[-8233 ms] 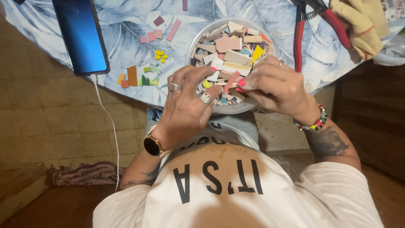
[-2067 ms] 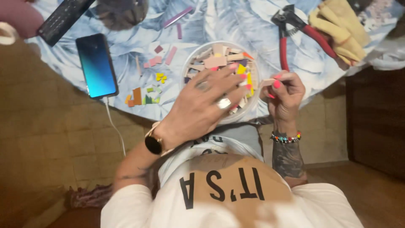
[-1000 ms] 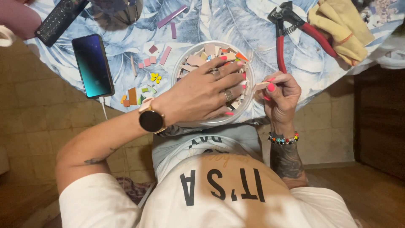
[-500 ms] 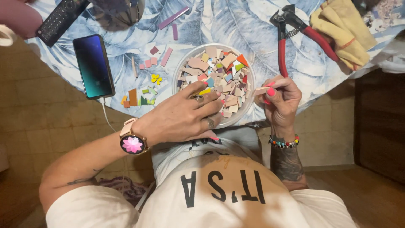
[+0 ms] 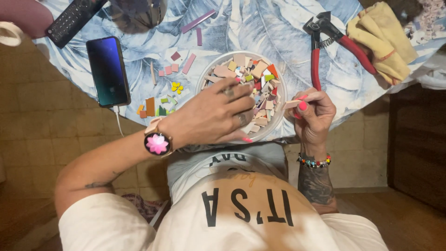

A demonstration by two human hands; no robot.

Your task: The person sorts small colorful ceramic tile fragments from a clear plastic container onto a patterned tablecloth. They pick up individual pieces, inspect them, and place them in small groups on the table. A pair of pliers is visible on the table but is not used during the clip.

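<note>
Head view, looking straight down. Round white bowl of mixed small mosaic tile pieces in pink, beige, orange, green and yellow: centre of the frame, standing on the bench, which is covered with a blue-and-white leaf-patterned cloth. Left hand: laid across the lower left part of the bowl, fingers spread and curled down into the tile pieces, touching them; whether any piece is pinched cannot be told. Pink-strapped wristwatch with a flower face: on the left wrist, left of centre. Right hand: just right of the bowl, fingers closed together around one pale flat strip of tile, held at the bowl's right rim. Multicoloured beaded bracelet: on the right wrist, lower right of centre.

Red-handled tile nippers: upper right, lying on the bench above the right hand. Folded yellow cloth: far upper right, beside the nippers. Dark smartphone with a white cable: upper left, screen up. Black remote control: top left corner area. Loose coloured tile pieces, among them purple strips and yellow bits: scattered on the bench between the smartphone and the bowl.
</note>
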